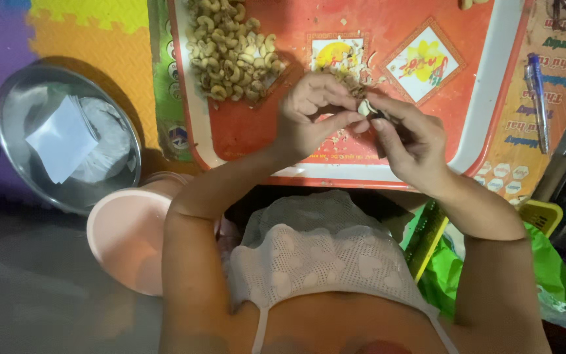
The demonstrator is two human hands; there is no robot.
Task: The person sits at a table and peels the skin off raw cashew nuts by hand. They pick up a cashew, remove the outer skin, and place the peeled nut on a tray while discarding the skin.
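My left hand (309, 115) and my right hand (411, 141) meet over an orange tray (486, 98). Between their fingertips sits a small pale cashew nut (364, 108); both hands pinch it. The right hand also seems to grip a small dark tool, mostly hidden by the fingers. A heap of cashew nuts (230, 52) lies at the tray's far left. Bits of shell are scattered under the hands.
A steel bowl (14, 151) with white paper and a bag stands at left on coloured foam mats. A pink plastic bowl (126, 236) is beside my left elbow. A blue pen (538, 98) lies right of the tray. Green plastic and a yellow basket are at lower right.
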